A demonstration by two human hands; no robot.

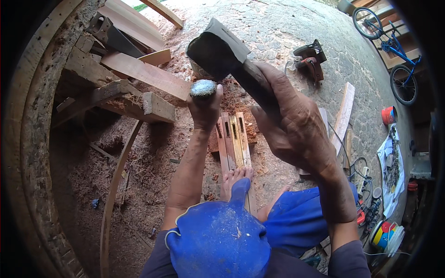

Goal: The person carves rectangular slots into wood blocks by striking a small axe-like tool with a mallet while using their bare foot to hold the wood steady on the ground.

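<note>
Right hand is wrapped tight around a raised hatchet, its blunt head just above the chisel gripped upright in the left hand, straight over the mortised wooden slats lying lengthwise on the sawdust floor.

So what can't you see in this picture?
- Chisel: head view shows only its battered top; the left hand wraps the shaft, so blade and cutting spot are hidden.
- Hatchet: its handle is covered by the right hand.
- Mortised wood strips: the near ends are hidden behind a foot and blue knee.
- Blue bicycle: small and partly swallowed by the dark rim.
</note>
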